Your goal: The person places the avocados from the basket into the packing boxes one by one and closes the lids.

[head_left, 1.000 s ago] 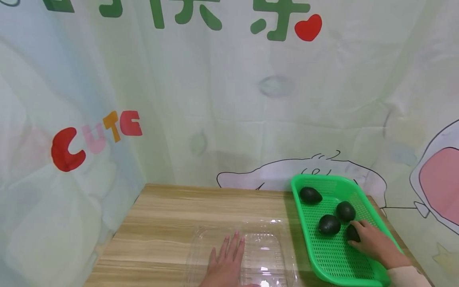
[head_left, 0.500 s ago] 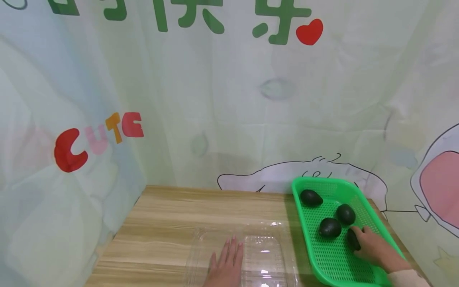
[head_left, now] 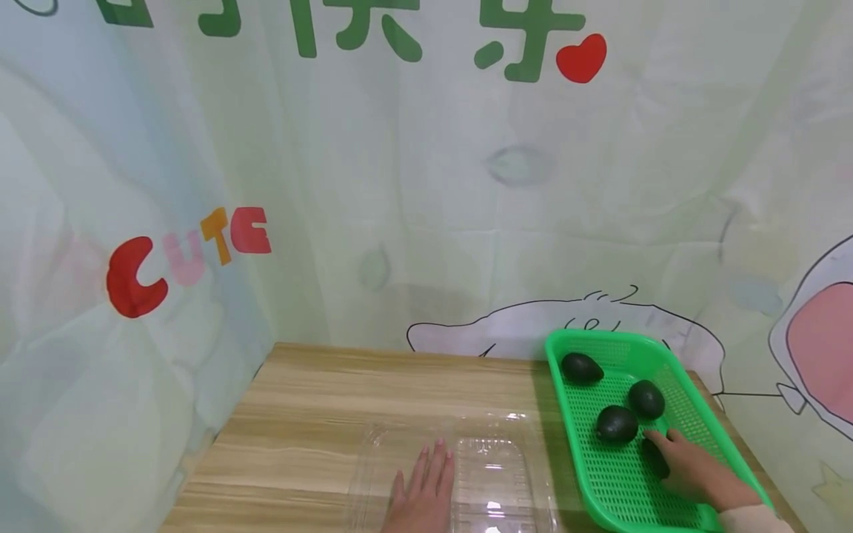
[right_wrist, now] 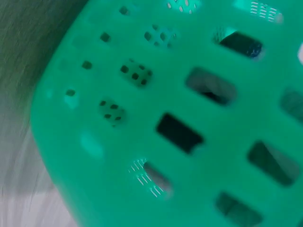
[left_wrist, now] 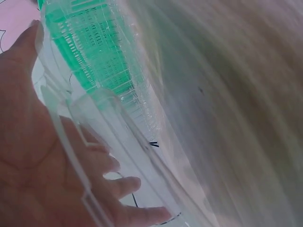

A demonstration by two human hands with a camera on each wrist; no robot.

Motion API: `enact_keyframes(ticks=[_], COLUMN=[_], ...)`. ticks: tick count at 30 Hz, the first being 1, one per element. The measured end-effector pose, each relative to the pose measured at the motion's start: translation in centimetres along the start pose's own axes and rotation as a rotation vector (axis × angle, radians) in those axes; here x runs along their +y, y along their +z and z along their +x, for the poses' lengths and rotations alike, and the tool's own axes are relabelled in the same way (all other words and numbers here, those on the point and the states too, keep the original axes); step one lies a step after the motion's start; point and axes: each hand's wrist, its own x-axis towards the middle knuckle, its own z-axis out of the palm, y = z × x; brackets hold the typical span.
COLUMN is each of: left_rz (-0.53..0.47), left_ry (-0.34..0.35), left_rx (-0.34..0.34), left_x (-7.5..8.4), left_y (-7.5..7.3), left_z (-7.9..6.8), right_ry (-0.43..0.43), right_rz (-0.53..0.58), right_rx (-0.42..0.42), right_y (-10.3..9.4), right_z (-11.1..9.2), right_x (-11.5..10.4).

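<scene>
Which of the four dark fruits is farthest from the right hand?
The far-left fruit, alone in the far left corner of the basket. Two others lie nearer the right hand, which grips the fourth.

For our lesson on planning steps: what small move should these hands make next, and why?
Probably lift the avocado at the right hand from the green basket toward the clear plastic container: the right fingers curl round that fruit, while the left hand rests on the container.
</scene>
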Motion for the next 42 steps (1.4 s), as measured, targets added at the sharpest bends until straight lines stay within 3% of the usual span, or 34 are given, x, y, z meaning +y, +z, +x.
enact_keyframes(ticks=[11, 20, 30, 42], left_rz=[-0.003, -0.024, -0.024, -0.032], left_ry=[0.047, 0.026, 0.025, 0.022], left_rx=[-0.003, -0.034, -0.023, -0.020], left_x=[-0.4, -0.2, -0.2, -0.2], left_y=[0.2, 0.2, 0.4, 0.5], left_z=[-0.2, -0.2, -0.2, -0.2], right_ry=[0.012, 0.003, 0.009, 0.115], right_rz=[0.020, 0.011, 0.034, 0.135], right_rx=[0.021, 0.157, 0.210, 0.254], right_y=[-0.5, -1.6, -1.9, -3.4], right_z=[0.1, -0.4, -1.0, -2.1], right_x=[0.0, -0.4, -0.6, -2.2])
